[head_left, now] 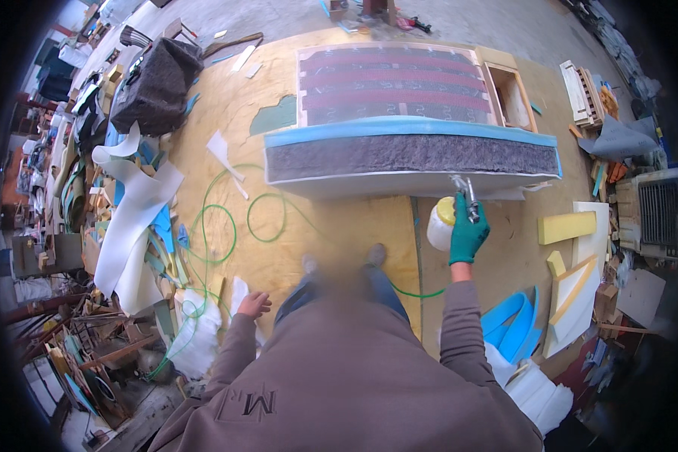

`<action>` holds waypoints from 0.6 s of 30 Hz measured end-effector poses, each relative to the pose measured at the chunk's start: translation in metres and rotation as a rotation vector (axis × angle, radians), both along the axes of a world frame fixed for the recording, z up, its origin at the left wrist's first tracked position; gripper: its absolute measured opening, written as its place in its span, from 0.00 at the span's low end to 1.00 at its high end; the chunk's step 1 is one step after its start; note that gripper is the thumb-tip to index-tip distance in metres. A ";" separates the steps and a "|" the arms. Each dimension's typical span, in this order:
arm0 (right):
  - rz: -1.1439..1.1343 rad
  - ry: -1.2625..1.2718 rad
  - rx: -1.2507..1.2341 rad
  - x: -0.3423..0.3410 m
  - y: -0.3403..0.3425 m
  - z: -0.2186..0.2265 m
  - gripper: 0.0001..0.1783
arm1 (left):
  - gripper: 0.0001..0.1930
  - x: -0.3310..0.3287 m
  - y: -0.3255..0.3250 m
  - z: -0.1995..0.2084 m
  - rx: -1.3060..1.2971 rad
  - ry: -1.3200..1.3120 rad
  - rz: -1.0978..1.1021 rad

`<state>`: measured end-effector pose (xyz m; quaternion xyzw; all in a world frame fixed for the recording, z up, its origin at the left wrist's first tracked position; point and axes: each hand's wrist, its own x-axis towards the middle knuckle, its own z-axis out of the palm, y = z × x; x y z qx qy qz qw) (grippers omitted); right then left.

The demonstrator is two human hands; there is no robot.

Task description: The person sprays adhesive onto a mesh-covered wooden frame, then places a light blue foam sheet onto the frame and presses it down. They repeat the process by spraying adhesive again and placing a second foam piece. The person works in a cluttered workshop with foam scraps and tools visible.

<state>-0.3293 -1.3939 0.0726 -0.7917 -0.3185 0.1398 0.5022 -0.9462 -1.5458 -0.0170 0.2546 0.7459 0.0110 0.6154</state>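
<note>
In a green work glove, my right hand (468, 235) grips a metal spray gun (471, 199) with a white cup and yellow lid (443, 223). The gun's nozzle end is close to the lower right edge of a furniture frame, by its white-edged front. Dark grey padding (410, 154) covers that front face, with a light blue foam strip (399, 128) along its top. Behind the strip lies a seat base with red webbing and wire springs (399, 81). My bare left hand (255, 304) hangs at my side, fingers loosely bent and holding nothing.
A thin green hose (233, 226) loops across the plywood floor sheet (369, 226) on the left. White foam sheets (128, 233) and scraps lie at left; yellow foam blocks (566, 227) and blue foam strips (511, 324) at right. A dark covered bundle (158, 87) stands far left.
</note>
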 end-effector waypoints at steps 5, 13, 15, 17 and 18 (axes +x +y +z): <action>0.214 0.132 0.023 -0.051 0.018 -0.013 0.17 | 0.20 0.005 -0.020 0.012 0.026 0.058 0.044; 0.537 -0.049 0.028 -0.142 0.046 -0.007 0.16 | 0.21 0.010 -0.054 0.038 0.022 0.124 0.183; 0.578 -0.039 0.057 -0.149 0.049 -0.008 0.14 | 0.21 0.011 -0.064 0.044 0.002 0.141 0.221; 0.618 -0.100 0.064 -0.145 0.049 -0.011 0.12 | 0.20 0.012 -0.071 0.045 0.009 0.135 0.233; 0.618 -0.111 0.045 -0.139 0.048 -0.012 0.12 | 0.20 0.012 -0.072 0.045 0.001 0.139 0.214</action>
